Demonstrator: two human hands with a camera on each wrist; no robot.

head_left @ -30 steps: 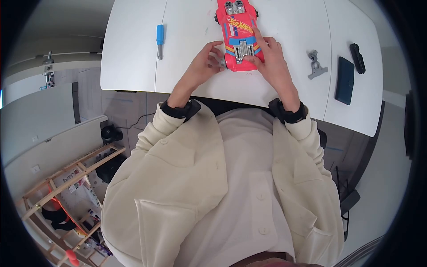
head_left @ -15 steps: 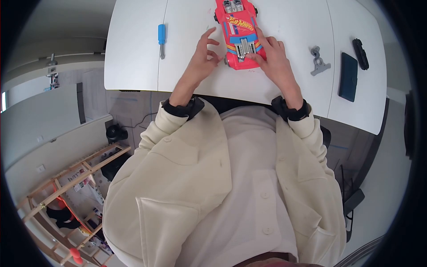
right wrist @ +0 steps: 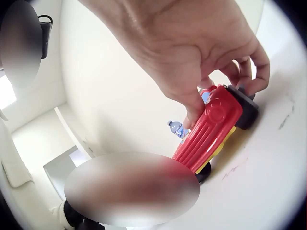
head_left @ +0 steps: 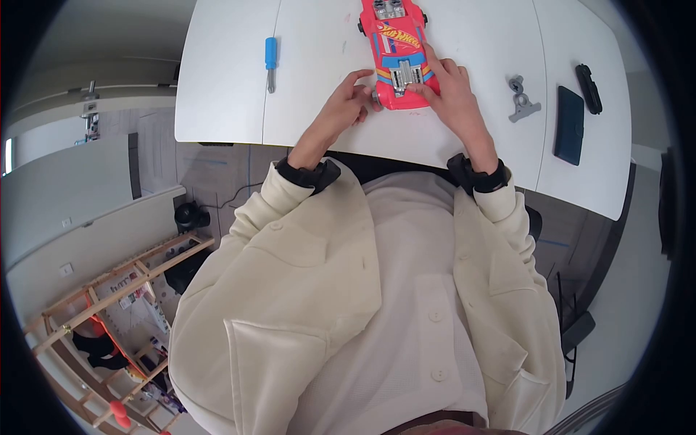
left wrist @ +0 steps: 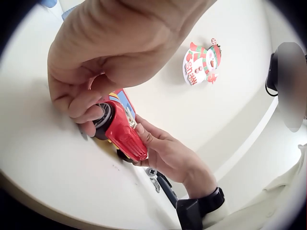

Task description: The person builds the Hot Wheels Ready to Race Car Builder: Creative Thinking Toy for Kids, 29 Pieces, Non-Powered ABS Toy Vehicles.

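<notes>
A red Hot Wheels toy car (head_left: 397, 52) with a silver engine piece stands upright on the white table (head_left: 312, 43). My left hand (head_left: 342, 107) is at its near left corner. In the left wrist view, the curled fingertips of that hand lie on the black wheel (left wrist: 104, 115), over its grey hub, and partly hide it. My right hand (head_left: 457, 98) grips the car from the right, with the thumb across the near end by the engine piece and the fingers along the right side, by the other wheel (right wrist: 244, 110) in the right wrist view.
A blue-handled screwdriver (head_left: 271, 64) lies to the left. On the right are a grey plastic piece (head_left: 522, 105), a dark wallet-like case (head_left: 569, 125) and a slim black object (head_left: 588, 88). A snowman decoration (left wrist: 200, 64) hangs on the wall. Beyond the car is a bottle (right wrist: 177, 128).
Half a second ago my left hand had drawn off the wheel with its fingers raised; now the fingers are back on it. My right hand keeps its grip on the car.
</notes>
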